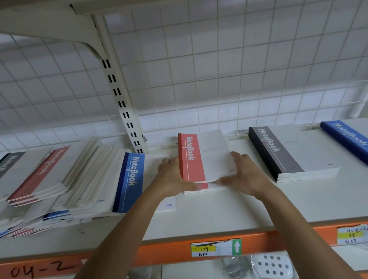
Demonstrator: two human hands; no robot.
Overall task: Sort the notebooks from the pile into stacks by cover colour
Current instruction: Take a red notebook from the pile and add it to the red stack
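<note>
**Hands settling a red notebook on its stack**

Far left on the shelf (206,216) slumps the mixed pile (58,187), black, red and blue covers fanned out, a blue one uppermost at its right end. Next comes the left hand (172,177), cupped against the spine side of the red notebook (193,160), thumb tucked along the near edge. That notebook lies flat on the red stack (195,190), long axis running away from the person toward the wire grid, near end seemingly a shade proud of the covers beneath. The right hand (244,174) mirrors the left on the open-page side, fingers over the far corner, thumb at the near edge. So the hands are apart, clasping the notebook between them, neither nearer than the other. Well to the right sit the black stack (275,152) and, beyond it, the blue stack (353,142).

From here, I'd guess the notebook only needs nudging square before release; the pile lies just beside the left forearm, so that arm has the shorter reach back.
</note>
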